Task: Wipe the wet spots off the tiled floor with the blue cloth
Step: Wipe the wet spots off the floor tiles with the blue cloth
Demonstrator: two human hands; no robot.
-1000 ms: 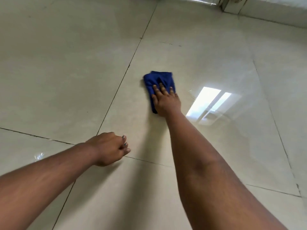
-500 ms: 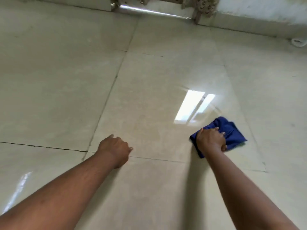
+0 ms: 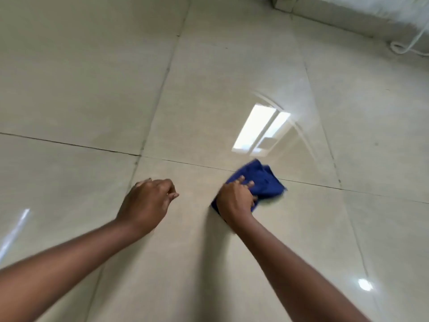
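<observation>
A crumpled blue cloth (image 3: 264,180) lies on the glossy beige tiled floor (image 3: 92,89), across a grout line right of centre. My right hand (image 3: 236,198) presses down on the cloth's near left part, fingers curled into the fabric. My left hand (image 3: 148,201) rests on the bare tile to the left, fingers curled under, holding nothing. Thin curved wet streaks (image 3: 301,133) gleam on the tile beyond the cloth, beside a bright window reflection (image 3: 260,129).
A wall base (image 3: 348,17) runs along the far right edge, with a white cable (image 3: 404,47) lying on the floor beside it. Dark grout lines cross the floor. Small light glares show at the left and lower right.
My right hand dragged the cloth from the far tile back toward me and to the right, across the grout line. The view shifted; my left hand stays braced on the floor.
</observation>
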